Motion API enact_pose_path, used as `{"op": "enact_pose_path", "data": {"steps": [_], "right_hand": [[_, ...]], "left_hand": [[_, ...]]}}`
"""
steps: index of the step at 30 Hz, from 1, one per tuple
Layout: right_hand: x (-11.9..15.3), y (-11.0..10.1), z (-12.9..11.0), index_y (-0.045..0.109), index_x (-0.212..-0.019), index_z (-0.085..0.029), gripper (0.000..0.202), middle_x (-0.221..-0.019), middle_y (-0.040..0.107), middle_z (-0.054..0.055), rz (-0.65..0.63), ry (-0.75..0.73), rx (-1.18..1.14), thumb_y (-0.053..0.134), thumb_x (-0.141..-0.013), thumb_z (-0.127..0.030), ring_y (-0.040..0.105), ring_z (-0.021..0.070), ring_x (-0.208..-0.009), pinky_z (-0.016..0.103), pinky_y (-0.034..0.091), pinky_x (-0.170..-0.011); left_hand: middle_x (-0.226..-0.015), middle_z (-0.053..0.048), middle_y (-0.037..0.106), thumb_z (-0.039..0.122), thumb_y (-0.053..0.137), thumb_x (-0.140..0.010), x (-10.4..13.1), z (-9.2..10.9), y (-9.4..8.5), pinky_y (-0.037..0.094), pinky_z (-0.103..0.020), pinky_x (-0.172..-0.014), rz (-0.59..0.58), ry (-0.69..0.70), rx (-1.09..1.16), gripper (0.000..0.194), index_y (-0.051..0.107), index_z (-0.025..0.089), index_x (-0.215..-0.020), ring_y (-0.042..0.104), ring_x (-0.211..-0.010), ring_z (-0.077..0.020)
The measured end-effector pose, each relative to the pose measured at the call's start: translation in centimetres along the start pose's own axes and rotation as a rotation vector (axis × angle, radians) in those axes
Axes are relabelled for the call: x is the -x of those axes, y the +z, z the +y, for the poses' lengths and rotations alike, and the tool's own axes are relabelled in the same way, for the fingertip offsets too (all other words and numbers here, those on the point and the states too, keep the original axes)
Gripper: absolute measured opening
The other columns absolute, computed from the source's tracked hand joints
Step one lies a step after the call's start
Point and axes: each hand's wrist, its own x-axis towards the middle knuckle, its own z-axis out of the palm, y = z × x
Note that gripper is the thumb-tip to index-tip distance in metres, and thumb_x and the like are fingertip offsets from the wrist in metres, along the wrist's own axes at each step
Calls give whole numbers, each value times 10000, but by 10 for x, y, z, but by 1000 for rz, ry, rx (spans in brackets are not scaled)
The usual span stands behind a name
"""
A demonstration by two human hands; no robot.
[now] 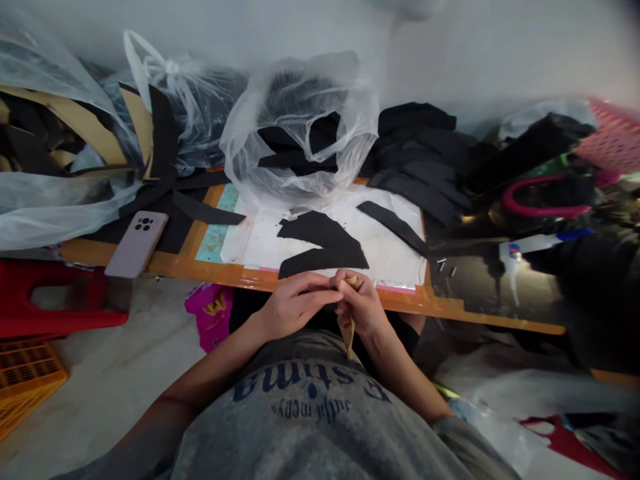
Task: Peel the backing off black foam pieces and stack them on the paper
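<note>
A tan paper backing strip (347,327) is pinched between both hands just at the near edge of the workbench (165,263), above the person's lap; its free end hangs down toward the grey shirt. The left hand (293,308) has thumb and fingertips pressed together on the strip's upper end, and the right hand (364,308) is curled around it, pinching the same spot, where a sliver of a dark piece seems to show, though that is too hidden to be sure. Judging from the loose hanging tail, the peeling appears partly done, with the top end not yet free. On the white sheet (390,257) just beyond the hands lie two black cut pieces (320,243) overlapping each other, and one narrow black strip (393,223) further right, apart from them. Behind stands one open clear plastic bag (300,127) with more black pieces inside, too many and too tangled to count. One phone (136,244) lies face down at the left.
</note>
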Motion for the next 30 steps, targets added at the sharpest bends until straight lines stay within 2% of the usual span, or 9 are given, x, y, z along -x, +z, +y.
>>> {"op": "enact_pose_path", "data": {"steps": [9, 13, 19, 24, 27, 30], "right_hand": [[2, 1, 5, 559, -695, -205, 490, -506, 428, -82, -4, -32, 45, 811, -772, -618, 282, 45, -394, 174, 274, -358], [1, 1, 5, 545, -687, -201, 495, -501, 439, -78, -39, -50, 50, 803, -789, -611, 287, 43, -401, 172, 275, -374], [1, 1, 5, 546, -689, -196, 460, -515, 422, -80, -39, -60, 57, 788, -826, -563, 281, 41, -404, 171, 260, -375], [1, 1, 6, 530, -678, -201, 512, -537, 433, -70, -14, -39, 108, 779, -798, -633, 274, 47, -417, 182, 267, -371], [1, 0, 6, 528, -686, -206, 509, -534, 425, -73, -27, -40, 108, 764, -811, -639, 261, 52, -418, 192, 255, -375], [1, -2, 6, 523, -692, -205, 487, -536, 415, -74, -65, -57, 132, 765, -830, -604, 266, 55, -433, 200, 229, -403]], "left_hand": [[-1125, -84, 765, 84, 646, -946, -1, 2, -3, 635, -265, -843, 26, 31, -28, 325, 675, 221, -1239, 753, -1025, -164], [-1085, -79, 780, 100, 641, -952, -1, 3, -4, 636, -280, -849, 9, -47, -16, 303, 668, 219, -1229, 760, -1006, -169], [-1010, -69, 780, 111, 612, -972, -1, 2, -6, 622, -251, -820, -15, -31, -44, 174, 680, 201, -1104, 762, -959, -157], [-954, -62, 769, 98, 597, -968, 1, 1, -3, 620, -262, -810, -14, -61, -33, 147, 660, 204, -1047, 756, -953, -166], [-951, -63, 756, 110, 615, -951, 4, 3, -1, 624, -263, -786, 0, -159, 58, 136, 656, 210, -1034, 751, -916, -167], [-999, -67, 737, 171, 677, -928, 4, 7, 0, 624, -231, -707, 16, -378, 243, 168, 652, 209, -1090, 739, -821, -141]]}}
